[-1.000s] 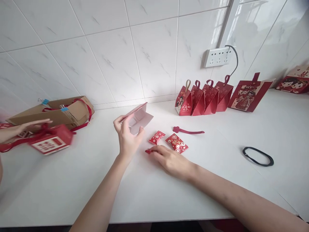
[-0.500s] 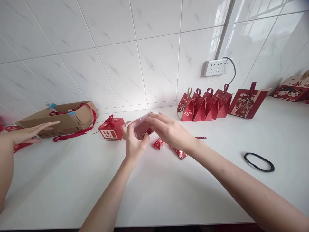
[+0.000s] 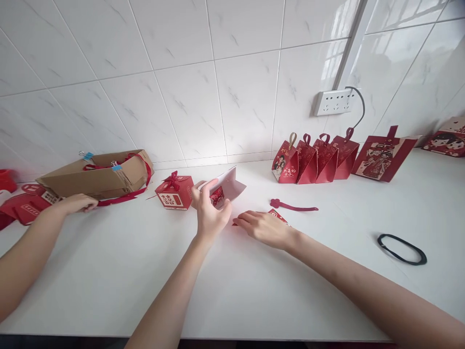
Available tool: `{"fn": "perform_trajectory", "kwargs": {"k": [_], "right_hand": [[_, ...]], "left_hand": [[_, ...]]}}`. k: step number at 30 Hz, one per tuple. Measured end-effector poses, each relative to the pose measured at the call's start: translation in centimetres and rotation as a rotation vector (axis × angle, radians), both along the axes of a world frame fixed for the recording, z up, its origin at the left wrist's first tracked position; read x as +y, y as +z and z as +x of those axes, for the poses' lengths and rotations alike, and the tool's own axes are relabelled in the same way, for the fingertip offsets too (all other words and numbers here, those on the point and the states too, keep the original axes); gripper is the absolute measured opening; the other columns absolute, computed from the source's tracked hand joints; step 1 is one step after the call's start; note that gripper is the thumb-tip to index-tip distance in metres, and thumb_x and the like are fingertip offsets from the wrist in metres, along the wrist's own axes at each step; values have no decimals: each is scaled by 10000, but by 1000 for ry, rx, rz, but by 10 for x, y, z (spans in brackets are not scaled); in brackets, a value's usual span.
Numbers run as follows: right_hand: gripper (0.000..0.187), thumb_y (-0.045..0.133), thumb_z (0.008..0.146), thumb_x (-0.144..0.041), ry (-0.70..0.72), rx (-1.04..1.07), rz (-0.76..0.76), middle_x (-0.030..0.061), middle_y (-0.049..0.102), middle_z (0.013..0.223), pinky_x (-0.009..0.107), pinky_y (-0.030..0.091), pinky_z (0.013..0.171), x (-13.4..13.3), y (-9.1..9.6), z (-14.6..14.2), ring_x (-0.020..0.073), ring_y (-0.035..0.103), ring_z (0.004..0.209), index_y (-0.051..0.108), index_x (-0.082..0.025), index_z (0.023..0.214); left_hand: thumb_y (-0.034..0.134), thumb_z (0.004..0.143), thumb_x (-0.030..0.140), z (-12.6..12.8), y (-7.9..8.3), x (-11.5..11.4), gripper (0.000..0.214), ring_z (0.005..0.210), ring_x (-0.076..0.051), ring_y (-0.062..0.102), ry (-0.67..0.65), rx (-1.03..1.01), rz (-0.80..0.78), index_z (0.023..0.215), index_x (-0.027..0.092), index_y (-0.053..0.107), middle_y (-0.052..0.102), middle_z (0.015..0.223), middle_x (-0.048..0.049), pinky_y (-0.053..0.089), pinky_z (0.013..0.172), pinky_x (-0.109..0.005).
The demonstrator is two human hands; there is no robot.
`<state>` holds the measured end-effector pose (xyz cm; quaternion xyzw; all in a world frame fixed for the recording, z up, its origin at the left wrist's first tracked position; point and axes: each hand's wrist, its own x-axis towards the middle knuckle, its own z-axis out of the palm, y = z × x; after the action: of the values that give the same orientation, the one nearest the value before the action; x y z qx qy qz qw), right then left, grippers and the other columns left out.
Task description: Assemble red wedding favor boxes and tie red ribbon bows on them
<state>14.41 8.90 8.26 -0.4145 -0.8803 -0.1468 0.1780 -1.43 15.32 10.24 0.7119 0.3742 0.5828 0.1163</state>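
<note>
My left hand [image 3: 209, 214] grips a folded paper gift box [image 3: 229, 184], red outside and white inside, and tilts its open mouth to the right. A red candy [image 3: 217, 196] lies inside it. My right hand [image 3: 264, 228] rests low on the white counter [image 3: 232, 291] just right of the box. Its fingers are pressed together on a small red candy [image 3: 235, 224] at their tips. Another red candy packet [image 3: 279, 215] peeks out behind that hand. A loose red strap [image 3: 292, 207] lies further back.
A red cube box with a bow [image 3: 174, 193] stands left of my left hand. Another person's hand [image 3: 74, 203] rests by a cardboard box [image 3: 98, 174]. Several red triangular boxes [image 3: 316, 157], a flat red box [image 3: 381, 155] and a black band [image 3: 401, 248] sit to the right.
My right hand rose to the open box, then came back down to the candies; a candy now lies inside. The other person slid the red cube box toward the middle and drew back.
</note>
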Motion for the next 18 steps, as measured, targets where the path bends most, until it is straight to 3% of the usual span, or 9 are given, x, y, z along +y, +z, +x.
{"fn": "perform_trajectory", "kwargs": {"k": [3, 5, 6, 8, 11, 13, 15, 16, 18], "right_hand": [[294, 389, 870, -45, 219, 317, 337, 103, 639, 1045, 366, 591, 739, -22, 37, 7, 210, 630, 1014, 492, -191, 1103], [348, 399, 875, -61, 324, 570, 588, 77, 617, 1042, 356, 602, 728, -30, 61, 6, 187, 628, 1014, 439, -265, 1154], [378, 399, 879, -66, 323, 632, 643, 70, 607, 1049, 350, 604, 716, -31, 70, 3, 178, 629, 1009, 413, -297, 1179], [381, 374, 902, -88, 245, 611, 584, 73, 592, 1082, 345, 601, 705, -27, 82, -4, 174, 624, 1017, 387, -309, 1212], [313, 378, 912, -126, 90, 471, 385, 115, 560, 1169, 379, 581, 761, -21, 87, -6, 199, 602, 1049, 421, -228, 1205], [261, 423, 893, -141, 50, 496, 440, 114, 581, 1119, 396, 560, 786, -22, 87, 3, 212, 600, 1021, 472, -201, 1142], [192, 437, 877, -135, -14, 582, 509, 78, 613, 958, 370, 549, 745, -28, 82, 17, 198, 617, 915, 518, -204, 1036], [157, 440, 875, -139, -91, 600, 468, 62, 615, 888, 346, 545, 695, -31, 76, 24, 185, 624, 835, 532, -203, 985], [90, 478, 873, -196, -315, 531, 239, 63, 614, 836, 314, 520, 587, -35, 56, 34, 177, 621, 709, 552, -188, 923]], "left_hand": [[631, 651, 190, -1, 4, -3, 455, 1113, -284, 471, -6, -9, -25, 1101, 195, 563, 421, 1057, -93, 466, 913, -453], [648, 654, 214, -1, 5, -4, 459, 1123, -283, 462, -37, -29, -31, 1105, 198, 562, 406, 1079, -98, 505, 863, -422], [653, 653, 218, -1, 6, -5, 463, 1126, -282, 459, -53, -37, -34, 1106, 203, 560, 399, 1093, -99, 518, 842, -410], [659, 648, 211, 0, 5, -5, 468, 1144, -283, 447, -77, -47, -39, 1104, 212, 554, 393, 1105, -98, 533, 820, -391], [652, 656, 187, 0, 3, -4, 475, 1144, -270, 452, -97, -64, -59, 1116, 231, 543, 388, 1102, -89, 542, 808, -371], [645, 653, 168, 0, 3, -3, 476, 1096, -251, 484, -87, -62, -60, 1114, 233, 549, 389, 1095, -81, 537, 816, -371], [637, 643, 153, -1, 3, -2, 473, 1080, -248, 494, -57, -41, -35, 1104, 225, 561, 401, 1083, -78, 512, 862, -390], [636, 636, 149, -1, 3, -2, 473, 1099, -257, 483, -41, -25, -18, 1098, 219, 566, 411, 1076, -79, 490, 899, -403], [632, 628, 149, -1, 3, -1, 472, 1131, -272, 466, -22, 3, 7, 1092, 212, 570, 427, 1064, -80, 436, 967, -437]]}}
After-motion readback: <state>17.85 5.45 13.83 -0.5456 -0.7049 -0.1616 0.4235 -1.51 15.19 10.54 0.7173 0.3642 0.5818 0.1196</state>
